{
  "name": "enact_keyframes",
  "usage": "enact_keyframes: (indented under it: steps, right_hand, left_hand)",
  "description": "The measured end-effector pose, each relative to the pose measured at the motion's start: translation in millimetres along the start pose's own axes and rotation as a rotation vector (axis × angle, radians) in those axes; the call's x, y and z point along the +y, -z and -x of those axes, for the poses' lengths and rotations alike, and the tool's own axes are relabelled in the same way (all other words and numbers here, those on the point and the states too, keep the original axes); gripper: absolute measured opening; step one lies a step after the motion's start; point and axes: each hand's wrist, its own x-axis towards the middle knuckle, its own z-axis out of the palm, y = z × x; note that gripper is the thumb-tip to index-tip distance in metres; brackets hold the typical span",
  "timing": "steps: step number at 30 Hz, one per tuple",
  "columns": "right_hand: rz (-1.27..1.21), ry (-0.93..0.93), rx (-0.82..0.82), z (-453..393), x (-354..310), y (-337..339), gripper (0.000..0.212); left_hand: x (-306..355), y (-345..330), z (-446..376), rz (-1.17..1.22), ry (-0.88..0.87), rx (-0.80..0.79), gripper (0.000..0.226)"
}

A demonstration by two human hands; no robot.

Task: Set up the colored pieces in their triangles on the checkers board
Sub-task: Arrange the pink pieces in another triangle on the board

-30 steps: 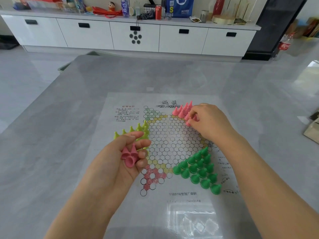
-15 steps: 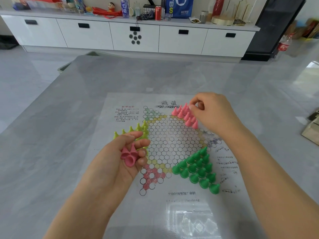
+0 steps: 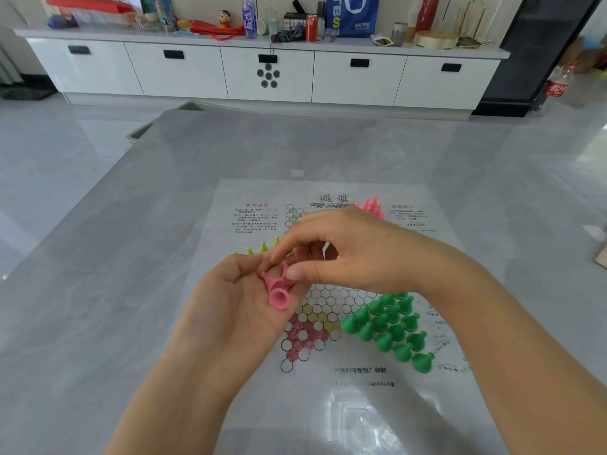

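A plastic-sheet checkers board (image 3: 328,389) lies on the grey table. My left hand (image 3: 236,303) cups a few pink pieces (image 3: 278,289) in its curled fingers above the board's left side. My right hand (image 3: 345,254) has reached over and pinches one of those pink pieces between thumb and forefinger. Pink pieces (image 3: 372,206) stand in the far right triangle, partly hidden behind my right hand. Green pieces (image 3: 391,330) fill the near right triangle. Yellow-green pieces (image 3: 262,247) peek out at the left, mostly hidden by my hands.
The near red triangle (image 3: 303,336) and the far green triangle (image 3: 294,213) hold no pieces. A white sideboard (image 3: 269,73) with bottles and clutter stands beyond the table. A cardboard box edge (image 3: 602,254) shows at the right.
My right hand left the pink triangle at the far right and came back to my left hand, where it now pinches a pink piece. The left hand stayed put.
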Motion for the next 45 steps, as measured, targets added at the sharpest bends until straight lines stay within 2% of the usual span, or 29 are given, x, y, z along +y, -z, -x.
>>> enact_keyframes:
  steps: [6,9,12,17,21,25,28,32,34,38,45]
  right_hand:
    - [0.034,-0.053,0.037,-4.9,0.9,-11.9,0.01]
    - [-0.015,-0.064,-0.006,-4.3,-0.3,-13.9,0.021]
    - [-0.014,-0.059,-0.005,-3.6,-0.2,-12.8,0.024]
    - [-0.049,-0.068,0.07,-3.7,1.6,-11.7,0.014]
    - [-0.108,-0.062,0.036,-3.2,5.0,-8.0,0.009]
    - [-0.138,-0.053,0.011,-2.1,7.1,-4.3,0.007]
    - [-0.131,-0.102,0.186,1.7,21.3,6.8,0.004]
    - [0.011,-0.348,0.561,9.7,58.5,13.9,0.005]
    - [0.151,-0.421,0.655,8.8,72.7,9.8,0.012]
    - [0.359,-0.47,0.615,3.0,90.3,-2.2,0.007]
    - [0.426,-0.472,0.623,-3.8,99.8,-9.2,0.013]
  left_hand:
    - [-1.7,0.3,-2.5,-0.032,0.002,-0.012,0.033]
    - [-2.3,1.0,-3.8,-0.053,-0.011,0.025,0.027]
    - [-1.4,2.1,-3.1,-0.037,-0.002,0.022,0.031]
    - [-1.0,3.0,-4.1,0.013,0.015,-0.017,0.043]
    - [-0.4,1.9,-3.5,0.03,0.025,-0.05,0.042]
    - [-0.1,1.2,-4.1,0.017,0.018,-0.008,0.045]
    - [-0.6,-0.2,-4.8,-0.035,0.014,0.087,0.045]
    - [0.6,1.6,-2.8,-0.107,0.002,0.147,0.036]
    - [1.1,0.4,-0.6,-0.163,-0.004,0.169,0.027]
    - [2.0,-0.1,2.7,-0.258,-0.02,0.161,0.012]
    - [3.0,1.4,0.7,-0.293,-0.064,0.204,0.015]
